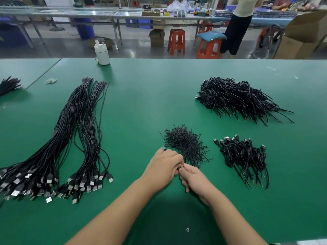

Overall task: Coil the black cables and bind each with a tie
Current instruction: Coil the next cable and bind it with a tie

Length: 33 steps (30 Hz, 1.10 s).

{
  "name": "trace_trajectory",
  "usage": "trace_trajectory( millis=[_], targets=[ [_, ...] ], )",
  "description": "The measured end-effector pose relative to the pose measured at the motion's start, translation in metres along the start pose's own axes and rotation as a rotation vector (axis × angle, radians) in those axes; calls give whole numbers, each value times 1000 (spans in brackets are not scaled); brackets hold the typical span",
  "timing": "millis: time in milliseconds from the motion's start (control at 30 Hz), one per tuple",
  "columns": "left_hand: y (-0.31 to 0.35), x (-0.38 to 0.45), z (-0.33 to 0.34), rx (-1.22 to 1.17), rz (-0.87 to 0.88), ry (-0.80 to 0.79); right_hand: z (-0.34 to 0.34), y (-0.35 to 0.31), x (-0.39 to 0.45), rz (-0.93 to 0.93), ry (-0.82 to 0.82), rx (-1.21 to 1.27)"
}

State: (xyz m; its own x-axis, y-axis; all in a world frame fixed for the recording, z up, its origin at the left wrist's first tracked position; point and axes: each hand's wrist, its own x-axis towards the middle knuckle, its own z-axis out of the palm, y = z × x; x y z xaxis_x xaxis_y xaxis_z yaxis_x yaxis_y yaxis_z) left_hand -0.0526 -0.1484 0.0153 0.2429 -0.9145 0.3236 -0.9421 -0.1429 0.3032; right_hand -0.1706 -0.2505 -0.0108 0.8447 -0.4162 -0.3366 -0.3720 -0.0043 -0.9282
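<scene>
My left hand (pixel 163 166) grips a coiled black cable; its USB plug (pixel 163 148) pokes out above my knuckles. My right hand (pixel 192 177) meets it at the fingertips and pinches something small and black there, mostly hidden by my fingers. Just beyond my hands lies a heap of short black ties (pixel 185 143). Long uncoiled USB cables (pixel 74 138) stretch over the left of the green table (pixel 150 96), plugs toward me. A small pile of coiled, bound cables (pixel 245 154) lies to the right, a bigger pile (pixel 235 98) farther back.
A white bottle (pixel 102 53) stands at the table's far edge, with loose rubber bands (pixel 50 81) to its left. More black cable ends (pixel 8 84) lie at the far left. Beyond the table are orange stools (pixel 176 41), cardboard boxes and a standing person (pixel 238 23).
</scene>
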Motion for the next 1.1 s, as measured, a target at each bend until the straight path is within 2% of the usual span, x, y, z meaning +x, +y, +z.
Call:
trace_trajectory(
  millis=[100, 200, 267, 433, 533, 733, 1033, 1100],
  targets=[
    [3, 2, 4, -166, -149, 32, 3, 1, 0, -10, 53, 29],
    [7, 0, 6, -398, -380, 78, 13, 2, 2, 29, 99, 137],
    [8, -2, 6, -510, -508, 78, 19, 3, 1, 44, 119, 125],
    [1, -1, -2, -538, -646, 17, 17, -1, -2, -201, 212, -484],
    [-6, 1, -14, -641, -719, -57, 15, -8, -6, -297, 232, -719],
    [-19, -4, -38, -760, -782, -203, 19, -17, -16, -453, 195, -919],
    [-21, -13, -42, -724, -797, -165, 27, -23, -18, -551, 147, -1113],
    [-22, -12, -46, -678, -760, -207, 27, -22, -17, -551, 143, -1141]
  ],
)
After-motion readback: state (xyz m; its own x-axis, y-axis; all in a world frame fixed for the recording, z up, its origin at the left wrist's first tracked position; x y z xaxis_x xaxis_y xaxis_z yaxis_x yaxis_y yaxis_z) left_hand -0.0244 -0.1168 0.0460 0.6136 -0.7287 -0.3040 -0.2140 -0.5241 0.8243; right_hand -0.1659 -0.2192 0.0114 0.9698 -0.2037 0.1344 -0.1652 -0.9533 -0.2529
